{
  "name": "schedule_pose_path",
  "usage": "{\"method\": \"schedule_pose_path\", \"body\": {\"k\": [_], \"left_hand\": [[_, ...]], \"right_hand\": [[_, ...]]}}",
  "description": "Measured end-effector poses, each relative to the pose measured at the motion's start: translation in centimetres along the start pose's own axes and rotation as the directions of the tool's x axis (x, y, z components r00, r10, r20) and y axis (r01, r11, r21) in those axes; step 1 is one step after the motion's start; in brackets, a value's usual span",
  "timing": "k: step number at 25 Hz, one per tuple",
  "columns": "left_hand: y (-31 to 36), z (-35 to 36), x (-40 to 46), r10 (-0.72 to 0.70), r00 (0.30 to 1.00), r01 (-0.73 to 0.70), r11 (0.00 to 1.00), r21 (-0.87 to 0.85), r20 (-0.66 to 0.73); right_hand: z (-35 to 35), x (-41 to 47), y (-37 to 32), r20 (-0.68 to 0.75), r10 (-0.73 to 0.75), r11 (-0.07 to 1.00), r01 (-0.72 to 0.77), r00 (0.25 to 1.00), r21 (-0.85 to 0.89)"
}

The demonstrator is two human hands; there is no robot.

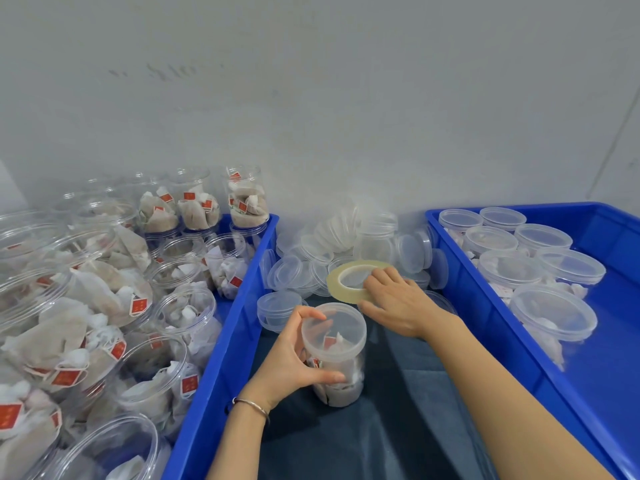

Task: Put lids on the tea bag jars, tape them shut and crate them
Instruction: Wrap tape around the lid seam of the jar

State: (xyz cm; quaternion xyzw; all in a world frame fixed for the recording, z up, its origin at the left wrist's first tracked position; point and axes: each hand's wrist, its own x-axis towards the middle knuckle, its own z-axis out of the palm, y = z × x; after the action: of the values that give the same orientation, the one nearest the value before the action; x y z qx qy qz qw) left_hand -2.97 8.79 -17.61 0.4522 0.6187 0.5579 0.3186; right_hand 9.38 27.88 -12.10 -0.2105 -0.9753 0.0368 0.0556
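left grip curled round lidded jar, right grip pinching tape roll

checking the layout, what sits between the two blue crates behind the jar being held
In the head view, a heap of loose clear lids fills the gap between the left crate and right crate, with the tape roll resting on it under the right hand.

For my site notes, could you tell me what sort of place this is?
Probably a small packing station: a blue crate of open tea bag jars, loose lids, and a crate of lidded jars.
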Motion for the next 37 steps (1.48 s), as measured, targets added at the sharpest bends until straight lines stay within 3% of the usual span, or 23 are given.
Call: {"method": "schedule_pose_path", "body": {"k": [6,12,17,19,21,23,26,30,34,37], "left_hand": [[1.0,-0.6,0.5,-0.100,0.992,0.097,0.995,0.040,0.079],[2.6,-1.3,-0.3,-0.091,0.992,0.109,0.965,0.237,-0.086],[3.7,1.3,-0.4,-0.116,0.986,0.157,0.897,0.413,-0.121],[4.2,3.8,-0.2,-0.127,0.962,0.221,0.881,0.418,-0.240],[4.5,5.4,0.3,-0.050,0.914,0.254,0.846,0.469,-0.403],[4.7,5.2,0.9,0.021,0.887,0.259,0.804,0.535,-0.461],[4.7,2.3,1.6,-0.012,0.936,0.214,0.814,0.540,-0.353],[6.0,0.1,2.4,-0.096,0.989,0.143,0.779,0.610,-0.109],[7.5,-1.4,3.2,-0.253,0.963,0.111,0.682,0.723,0.091],[8.6,-1.1,3.7,-0.384,0.922,0.158,0.508,0.847,0.059]], "right_hand": [[-0.4,0.4,-0.1,0.049,-0.149,0.981,0.142,0.988,0.129],[-1.2,-1.2,0.8,0.013,-0.110,0.947,0.100,0.994,0.304],[-0.6,-2.3,1.0,-0.011,-0.048,0.973,0.050,0.999,0.224],[-0.3,-2.7,0.7,-0.023,-0.040,0.971,0.044,0.999,0.237],[-0.2,-3.1,0.7,-0.026,-0.051,0.975,0.055,0.998,0.216],[-0.4,-3.6,1.2,-0.045,-0.062,0.982,0.069,0.997,0.175],[-0.7,-4.2,2.7,-0.119,-0.042,0.987,0.060,0.992,0.148],[-0.5,-4.3,2.7,-0.158,0.005,0.996,0.010,0.987,0.093],[-0.3,-3.8,1.2,-0.129,0.023,0.993,-0.008,0.991,0.115],[0.2,-3.1,0.0,-0.142,0.054,0.996,-0.044,0.988,0.076]]}}
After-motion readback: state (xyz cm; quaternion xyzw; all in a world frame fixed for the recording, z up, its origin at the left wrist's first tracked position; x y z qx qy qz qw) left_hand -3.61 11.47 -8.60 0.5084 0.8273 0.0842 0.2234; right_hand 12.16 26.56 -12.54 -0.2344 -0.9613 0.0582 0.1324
